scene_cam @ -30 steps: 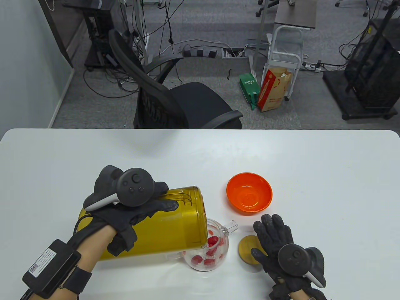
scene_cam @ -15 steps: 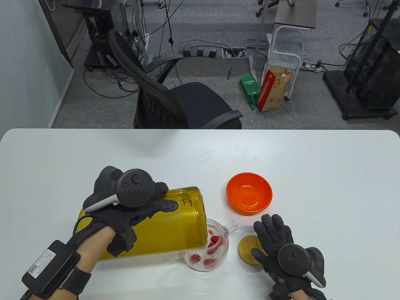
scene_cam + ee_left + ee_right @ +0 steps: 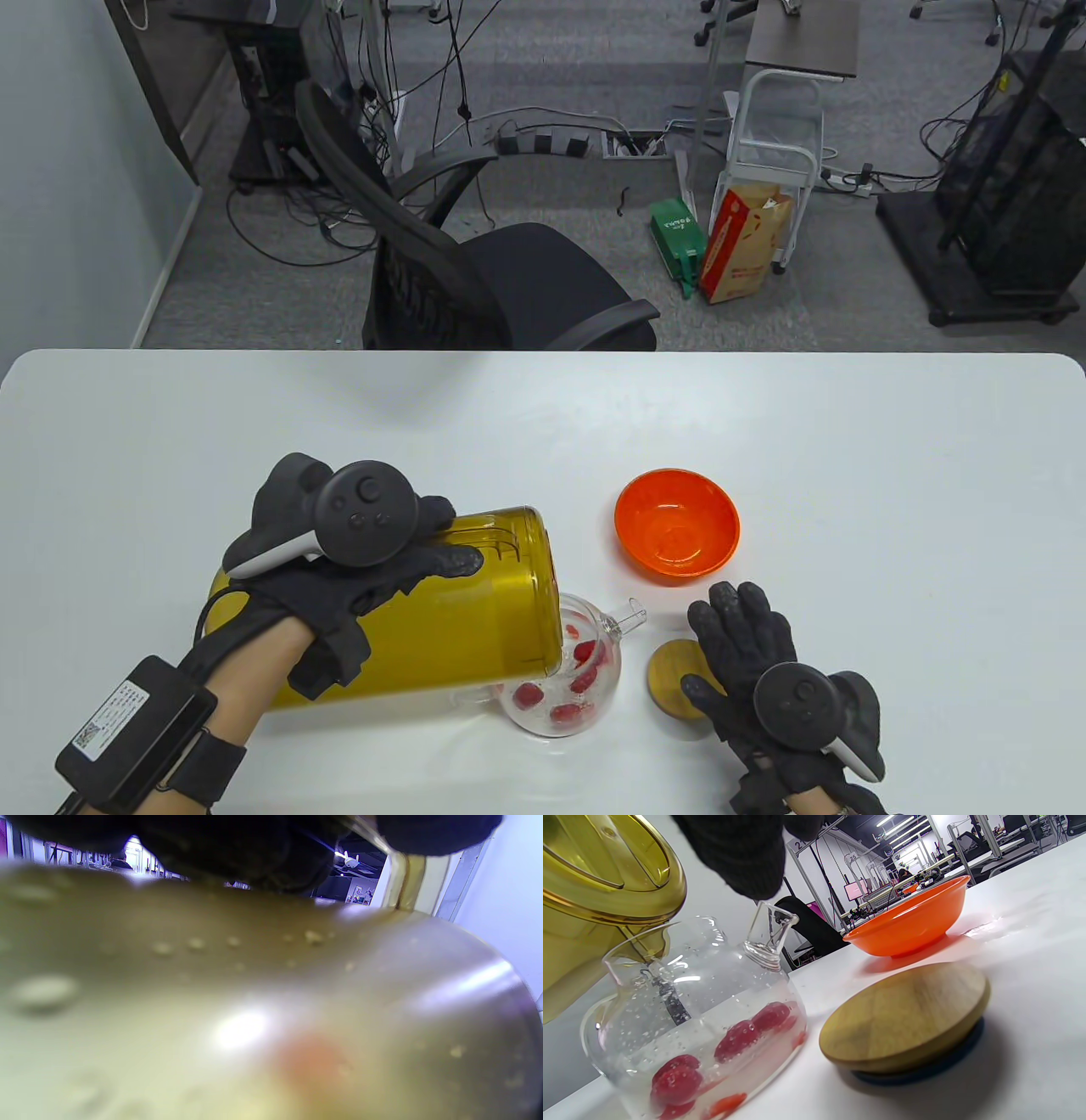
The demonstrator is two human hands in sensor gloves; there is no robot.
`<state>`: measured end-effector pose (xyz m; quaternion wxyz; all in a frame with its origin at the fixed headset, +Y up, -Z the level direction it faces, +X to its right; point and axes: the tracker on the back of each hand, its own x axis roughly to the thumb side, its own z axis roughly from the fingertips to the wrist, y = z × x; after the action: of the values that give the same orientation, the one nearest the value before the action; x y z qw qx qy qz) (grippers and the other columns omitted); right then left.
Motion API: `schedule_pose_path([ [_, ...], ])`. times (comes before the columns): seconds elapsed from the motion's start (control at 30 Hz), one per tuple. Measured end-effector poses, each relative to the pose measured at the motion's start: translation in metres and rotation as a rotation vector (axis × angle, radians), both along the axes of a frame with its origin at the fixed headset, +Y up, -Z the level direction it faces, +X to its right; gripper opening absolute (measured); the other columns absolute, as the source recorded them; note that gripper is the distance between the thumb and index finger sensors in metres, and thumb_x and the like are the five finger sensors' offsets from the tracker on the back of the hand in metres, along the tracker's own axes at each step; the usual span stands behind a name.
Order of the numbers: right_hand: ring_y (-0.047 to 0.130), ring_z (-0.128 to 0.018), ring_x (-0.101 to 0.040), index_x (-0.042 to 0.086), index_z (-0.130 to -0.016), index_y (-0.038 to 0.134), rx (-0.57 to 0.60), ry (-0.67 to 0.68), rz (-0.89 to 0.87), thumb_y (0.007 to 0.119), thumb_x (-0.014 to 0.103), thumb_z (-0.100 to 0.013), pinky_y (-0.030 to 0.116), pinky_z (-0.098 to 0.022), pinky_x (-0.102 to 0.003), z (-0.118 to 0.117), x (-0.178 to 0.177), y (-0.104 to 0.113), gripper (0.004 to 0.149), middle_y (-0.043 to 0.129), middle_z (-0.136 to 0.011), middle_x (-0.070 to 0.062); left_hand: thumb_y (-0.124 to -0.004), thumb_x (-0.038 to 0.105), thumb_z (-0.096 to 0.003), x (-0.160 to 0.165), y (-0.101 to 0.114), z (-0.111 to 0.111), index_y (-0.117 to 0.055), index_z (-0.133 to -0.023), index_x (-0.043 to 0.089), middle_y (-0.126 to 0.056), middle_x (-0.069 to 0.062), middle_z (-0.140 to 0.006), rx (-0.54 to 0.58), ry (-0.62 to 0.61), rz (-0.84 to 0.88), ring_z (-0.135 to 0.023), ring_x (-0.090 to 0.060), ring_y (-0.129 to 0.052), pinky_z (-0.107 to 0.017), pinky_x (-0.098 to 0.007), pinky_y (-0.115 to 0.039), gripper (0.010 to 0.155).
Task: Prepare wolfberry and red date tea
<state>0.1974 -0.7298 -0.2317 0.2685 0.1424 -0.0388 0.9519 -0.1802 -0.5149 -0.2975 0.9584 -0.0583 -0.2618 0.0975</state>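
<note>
We see our left hand (image 3: 339, 569) gripping the tipped jug (image 3: 441, 603) over the teapot (image 3: 568, 679); our right hand (image 3: 764, 671) rests flat, fingers spread, on the lid (image 3: 670, 675), near the desk's (image 3: 891, 509) front edge.

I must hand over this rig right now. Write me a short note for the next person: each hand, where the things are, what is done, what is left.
Left hand: grips the yellow pitcher, tipped with its mouth over the glass teapot.
Right hand: rests on the table, fingers flat, thumb touching the wooden lid.
Things: the teapot holds red fruit in some water; the lid lies to its right; the empty orange bowl stands behind the lid.
Done: fruit is in the teapot, water is partly in.
Left: finish pouring, set the pitcher upright, put the lid on the teapot.
</note>
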Motion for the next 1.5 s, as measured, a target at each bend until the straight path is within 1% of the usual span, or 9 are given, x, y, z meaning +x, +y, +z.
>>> schedule_pose_path([
  [1.5, 0.014, -0.107, -0.033, 0.014, -0.114, 0.041, 0.010, -0.002, 0.001, 0.083, 0.035, -0.054, 0.020, -0.076, -0.057, 0.0008, 0.0008, 0.0009, 0.076, 0.027, -0.121, -0.010, -0.065, 0.066, -0.0451, 0.0021, 0.0025, 0.0012, -0.085, -0.076, 0.018, -0.095, -0.007, -0.047, -0.005, 0.006, -0.011, -0.021, -0.017, -0.096, -0.021, -0.040, -0.086, 0.061],
])
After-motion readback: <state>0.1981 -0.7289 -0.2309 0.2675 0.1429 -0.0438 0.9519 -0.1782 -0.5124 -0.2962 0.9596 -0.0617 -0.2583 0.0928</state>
